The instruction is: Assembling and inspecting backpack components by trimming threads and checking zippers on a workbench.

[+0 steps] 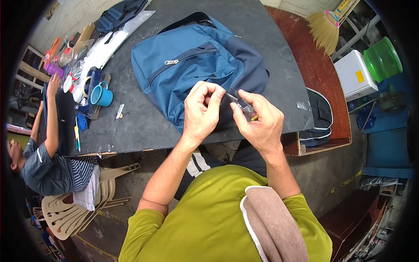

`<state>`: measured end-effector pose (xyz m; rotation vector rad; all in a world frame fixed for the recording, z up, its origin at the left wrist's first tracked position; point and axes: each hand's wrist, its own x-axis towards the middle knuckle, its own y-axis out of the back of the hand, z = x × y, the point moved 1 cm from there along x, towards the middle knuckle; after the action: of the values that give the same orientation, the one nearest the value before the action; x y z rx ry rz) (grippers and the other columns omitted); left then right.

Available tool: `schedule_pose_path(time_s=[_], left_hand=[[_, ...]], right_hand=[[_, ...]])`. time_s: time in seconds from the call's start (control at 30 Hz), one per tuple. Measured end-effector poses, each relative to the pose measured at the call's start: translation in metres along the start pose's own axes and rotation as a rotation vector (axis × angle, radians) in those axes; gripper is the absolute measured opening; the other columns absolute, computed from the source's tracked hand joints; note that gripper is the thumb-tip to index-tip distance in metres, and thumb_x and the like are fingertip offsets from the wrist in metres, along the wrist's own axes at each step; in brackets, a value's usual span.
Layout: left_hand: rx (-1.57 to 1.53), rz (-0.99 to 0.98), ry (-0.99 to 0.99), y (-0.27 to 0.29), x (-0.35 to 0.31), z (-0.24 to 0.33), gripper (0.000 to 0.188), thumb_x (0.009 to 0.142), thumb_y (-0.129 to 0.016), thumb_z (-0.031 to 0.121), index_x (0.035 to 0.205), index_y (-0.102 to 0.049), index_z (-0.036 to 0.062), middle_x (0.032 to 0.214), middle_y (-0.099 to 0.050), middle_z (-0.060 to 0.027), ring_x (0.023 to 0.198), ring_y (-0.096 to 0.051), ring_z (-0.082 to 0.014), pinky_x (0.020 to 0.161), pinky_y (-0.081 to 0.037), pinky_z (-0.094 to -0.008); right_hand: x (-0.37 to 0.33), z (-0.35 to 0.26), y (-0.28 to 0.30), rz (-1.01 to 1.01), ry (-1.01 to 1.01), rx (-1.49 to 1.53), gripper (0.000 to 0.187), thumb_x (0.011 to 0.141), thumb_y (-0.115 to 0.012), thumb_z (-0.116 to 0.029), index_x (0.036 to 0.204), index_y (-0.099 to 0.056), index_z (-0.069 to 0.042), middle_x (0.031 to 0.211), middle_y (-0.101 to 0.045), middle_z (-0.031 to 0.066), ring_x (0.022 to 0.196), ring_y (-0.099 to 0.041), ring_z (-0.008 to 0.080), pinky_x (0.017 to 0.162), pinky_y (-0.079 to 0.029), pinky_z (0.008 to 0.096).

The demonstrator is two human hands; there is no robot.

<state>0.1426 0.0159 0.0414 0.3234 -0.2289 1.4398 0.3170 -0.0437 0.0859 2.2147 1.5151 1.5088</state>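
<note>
A blue backpack (183, 56) with a dark navy side panel lies on the black-topped table, its front zipper and silver pull facing up. Over its near edge, my left hand (201, 107) is closed in a pinch, thumb against forefinger. Whatever sits between those fingertips is too small to make out. Close beside it, my right hand (264, 120) grips small thread snips (247, 110) with a dark, partly clear body and a bit of yellow. Their pointed metal end is near my left fingertips; I cannot tell whether it touches anything.
On the table's left are a light-blue mug (101, 94), a blue tape roll, bottles and a white-handled blade (120, 111). A co-worker (52, 161) reaches over there, beside stacked plastic chairs (83, 209). A reddish wooden bench (323, 87) holding a dark bag curves along the right.
</note>
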Motion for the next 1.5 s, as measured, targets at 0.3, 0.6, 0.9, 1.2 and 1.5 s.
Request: schedule_pose_path(time_s=[0.3,0.6,0.9,1.2,1.5], left_hand=[[0.045,0.033,-0.056,-0.007,-0.003,0.011,0.013,0.109,-0.074,0.008,0.100,-0.071,-0.0013,0.098,-0.062,0.0006,0.080,-0.053,-0.0053,0.072,-0.045,-0.0223],[0.119,0.075,-0.050,-0.003,0.003,0.014,0.009,0.108,-0.073,0.006,0.102,-0.072,-0.0010,0.097,-0.064,-0.0011,0.079,-0.056,-0.0075,0.072,-0.048,-0.0251],[0.329,0.015,-0.139,0.001,0.005,0.005,0.032,0.095,-0.078,0.005,0.127,-0.073,0.0065,0.099,-0.079,-0.0061,0.080,-0.068,-0.0226,0.077,-0.057,-0.0363],[0.330,-0.037,-0.118,0.001,0.003,0.004,0.037,0.095,-0.077,-0.001,0.132,-0.074,0.0046,0.100,-0.078,-0.0069,0.088,-0.071,-0.0158,0.084,-0.058,-0.0308],[0.340,-0.104,-0.190,0.002,0.007,0.001,0.020,0.092,-0.078,-0.002,0.112,-0.080,0.0013,0.101,-0.079,-0.0111,0.091,-0.075,-0.0219,0.084,-0.058,-0.0322]], right_hand=[[-0.004,0.002,-0.004,0.007,0.062,-0.172,0.027,0.087,-0.090,-0.008,0.113,-0.081,-0.005,0.098,-0.082,0.0093,0.076,-0.077,0.0276,0.066,-0.058,0.0360],[-0.019,0.027,-0.017,0.039,-0.371,0.336,0.032,0.111,-0.070,-0.008,0.141,-0.060,0.000,0.097,-0.075,0.0057,0.085,-0.074,0.0112,0.077,-0.060,0.0283],[-0.031,0.050,-0.037,-0.047,-0.654,0.725,0.032,0.100,-0.088,-0.016,0.118,-0.065,-0.003,0.083,-0.058,-0.0079,0.070,-0.054,0.0000,0.067,-0.055,0.0211],[-0.028,0.047,-0.044,-0.105,-0.623,0.444,0.020,0.098,-0.089,-0.014,0.097,-0.075,0.000,0.079,-0.061,-0.0093,0.069,-0.045,-0.0017,0.056,-0.034,0.0221],[-0.035,0.064,-0.043,-0.106,-0.608,0.793,0.012,0.104,-0.083,-0.012,0.102,-0.077,-0.002,0.081,-0.063,-0.0095,0.071,-0.051,0.0008,0.063,-0.042,0.0213]])
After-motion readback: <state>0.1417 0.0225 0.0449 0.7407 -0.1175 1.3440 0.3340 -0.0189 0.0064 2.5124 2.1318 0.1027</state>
